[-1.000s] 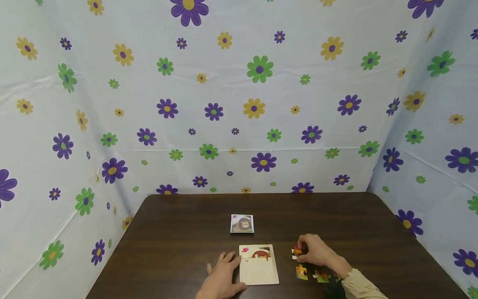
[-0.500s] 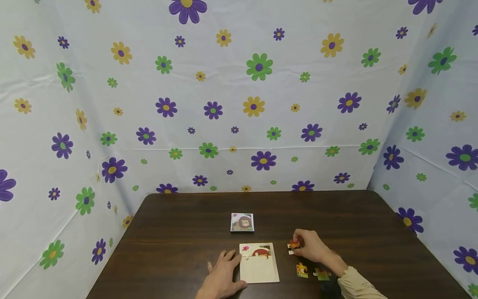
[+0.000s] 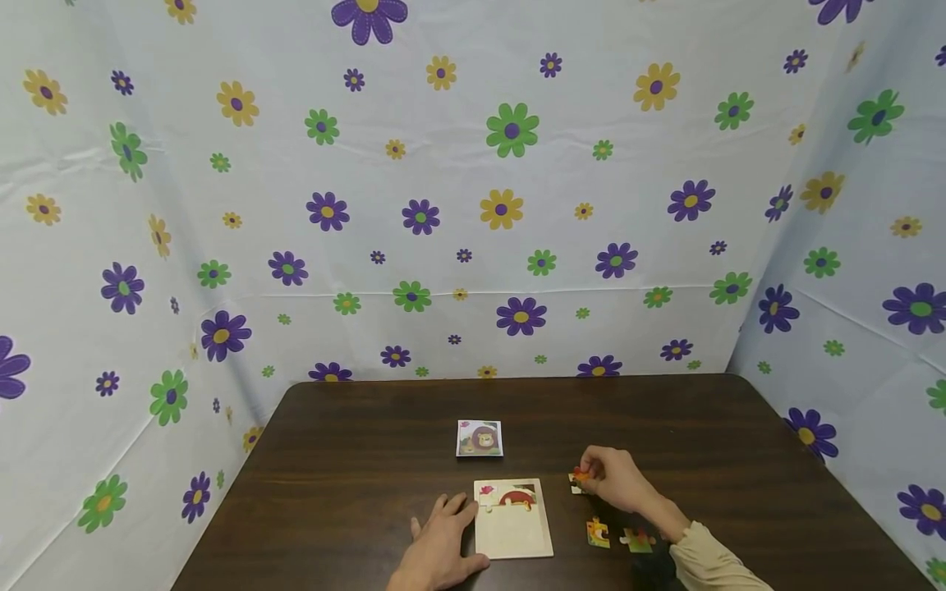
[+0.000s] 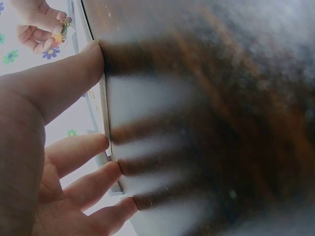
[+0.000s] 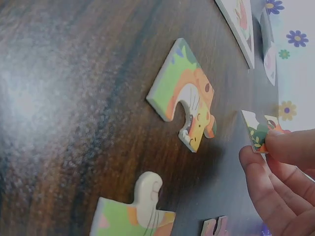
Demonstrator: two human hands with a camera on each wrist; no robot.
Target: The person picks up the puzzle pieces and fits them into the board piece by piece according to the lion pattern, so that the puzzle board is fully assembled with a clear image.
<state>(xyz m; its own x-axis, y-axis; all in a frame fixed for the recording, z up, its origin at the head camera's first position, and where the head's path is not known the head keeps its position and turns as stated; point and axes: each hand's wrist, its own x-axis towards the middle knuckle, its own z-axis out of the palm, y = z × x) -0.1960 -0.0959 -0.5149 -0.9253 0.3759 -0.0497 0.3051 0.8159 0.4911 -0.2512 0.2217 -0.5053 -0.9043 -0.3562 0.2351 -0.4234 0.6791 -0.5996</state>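
My right hand [image 3: 619, 480] pinches a jigsaw puzzle piece [image 5: 256, 129] between thumb and fingers, to the right of the puzzle tray [image 3: 513, 535]. Green leaves and some orange show on the piece, held up on edge in the right wrist view. Part of it is hidden behind the fingers. The pale tray has several fitted pieces along its far side, with a pink flower and a reddish-brown mane. My left hand [image 3: 438, 543] rests at the tray's left side, fingers spread; its thumb and fingertips touch the tray's edge in the left wrist view.
Two loose puzzle pieces lie right of the tray: one with an orange animal face [image 5: 197, 93], one green with a white rounded tab [image 5: 147, 194]. Another piece [image 5: 214, 227] shows at the right wrist view's bottom. A lion picture card [image 3: 479, 441] lies beyond the tray.
My right hand has moved a little away from me and to the left, carrying the pinched puzzle piece. The left hand and the tray stay where they were.
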